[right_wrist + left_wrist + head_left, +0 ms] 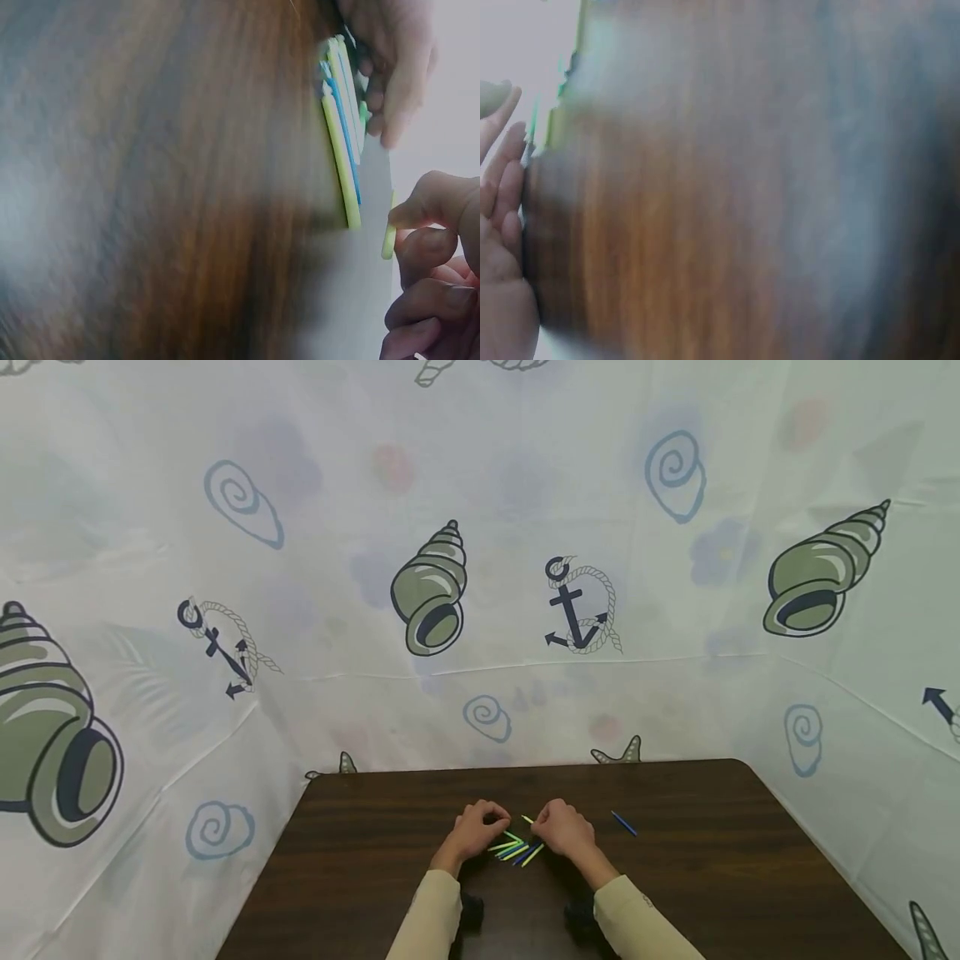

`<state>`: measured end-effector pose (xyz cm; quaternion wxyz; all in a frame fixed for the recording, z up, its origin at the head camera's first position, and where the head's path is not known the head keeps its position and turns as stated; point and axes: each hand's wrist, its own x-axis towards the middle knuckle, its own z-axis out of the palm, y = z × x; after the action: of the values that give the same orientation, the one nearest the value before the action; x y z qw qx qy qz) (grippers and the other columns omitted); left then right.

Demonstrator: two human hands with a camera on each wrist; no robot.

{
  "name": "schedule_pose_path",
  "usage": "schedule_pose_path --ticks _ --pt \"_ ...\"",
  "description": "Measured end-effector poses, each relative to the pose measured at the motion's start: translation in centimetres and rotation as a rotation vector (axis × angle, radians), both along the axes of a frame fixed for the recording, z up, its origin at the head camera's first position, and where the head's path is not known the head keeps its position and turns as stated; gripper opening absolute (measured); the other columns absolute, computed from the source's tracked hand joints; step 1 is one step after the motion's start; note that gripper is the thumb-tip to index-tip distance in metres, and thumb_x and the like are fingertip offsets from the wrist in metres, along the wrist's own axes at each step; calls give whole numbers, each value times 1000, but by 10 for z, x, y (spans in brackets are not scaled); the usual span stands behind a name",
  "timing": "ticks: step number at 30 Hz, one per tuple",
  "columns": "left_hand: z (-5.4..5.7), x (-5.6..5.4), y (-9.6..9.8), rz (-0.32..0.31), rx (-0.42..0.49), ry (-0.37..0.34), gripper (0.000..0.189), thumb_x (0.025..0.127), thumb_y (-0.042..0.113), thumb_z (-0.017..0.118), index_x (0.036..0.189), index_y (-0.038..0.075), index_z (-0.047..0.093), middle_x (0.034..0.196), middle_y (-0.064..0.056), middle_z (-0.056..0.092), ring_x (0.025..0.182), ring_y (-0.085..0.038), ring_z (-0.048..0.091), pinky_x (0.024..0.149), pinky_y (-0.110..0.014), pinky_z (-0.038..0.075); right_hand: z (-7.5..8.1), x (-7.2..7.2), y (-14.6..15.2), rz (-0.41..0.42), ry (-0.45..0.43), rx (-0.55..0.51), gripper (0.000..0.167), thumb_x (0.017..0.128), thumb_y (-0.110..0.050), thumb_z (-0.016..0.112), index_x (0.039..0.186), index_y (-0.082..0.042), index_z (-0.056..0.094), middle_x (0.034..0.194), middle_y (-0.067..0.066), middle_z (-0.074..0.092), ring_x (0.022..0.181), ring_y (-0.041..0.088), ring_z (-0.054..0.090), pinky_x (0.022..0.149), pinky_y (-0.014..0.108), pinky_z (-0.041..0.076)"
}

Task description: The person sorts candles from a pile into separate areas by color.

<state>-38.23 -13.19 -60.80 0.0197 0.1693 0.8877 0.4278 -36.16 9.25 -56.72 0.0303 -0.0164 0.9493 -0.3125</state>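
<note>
Thin candles in yellow, green and blue lie in a loose pile [512, 850] on the dark wooden table. My right hand [566, 828] pinches a yellow candle [389, 229] between thumb and forefinger, just beyond the pile. On the other side, my left hand [474, 829] hovers at the pile's far left, its thumb and forefinger bent towards each other. A green candle [513, 837] lies close below its fingertips; I see nothing clearly held there. In the left wrist view, only part of that hand [502, 217] shows at the edge.
A single blue candle [624, 823] lies apart, to the right of my right hand. The brown table [360, 852] ends at a patterned cloth [525, 718] hung behind and along both sides. Dark wrist devices [471, 912] sit beneath the sleeves.
</note>
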Motion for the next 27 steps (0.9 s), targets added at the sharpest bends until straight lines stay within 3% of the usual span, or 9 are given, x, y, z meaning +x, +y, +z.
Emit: schedule_pose_path --ticks 5,7,12,14,20,27 --pt "16 12 -4 -42 47 -64 24 109 30 64 120 12 76 136 -13 65 134 -45 54 112 -74 36 1 -5 12 6 -22 -16 15 97 -26 76 85 -18 74 81 -2 69 69 19 61 66 42 47" --pt "11 9 -4 -41 56 -80 22 108 31 65 120 16 76 137 -10 65 138 -43 52 114 -73 35 3 -8 17 17 -31 -22 14 98 -25 76 87 -16 76 81 -2 69 69 19 61 65 41 46" --pt "13 8 -7 -51 93 -97 20 108 29 66 119 16 76 139 -9 64 141 -43 50 117 -71 35 10 -18 27 37 -51 -25 12 99 -24 75 91 -15 79 82 -1 68 70 19 60 65 38 43" --pt "19 13 -8 -56 97 -112 21 108 26 65 120 12 76 140 -11 62 142 -44 50 116 -70 37 12 -21 30 30 -57 -18 12 99 -24 75 92 -15 79 82 -1 68 71 20 59 66 38 43" --pt "18 15 -9 -56 101 -118 20 109 24 65 120 11 76 142 -10 62 146 -45 45 117 -71 34 11 -30 42 -4 -76 -10 11 98 -24 74 92 -15 78 83 0 68 73 21 60 68 41 43" --pt "17 17 -11 -57 118 -111 20 109 21 65 120 10 77 140 -11 64 145 -46 49 118 -69 36 9 -35 49 10 -80 9 10 99 -21 72 95 -14 78 91 1 71 77 21 61 74 45 47"
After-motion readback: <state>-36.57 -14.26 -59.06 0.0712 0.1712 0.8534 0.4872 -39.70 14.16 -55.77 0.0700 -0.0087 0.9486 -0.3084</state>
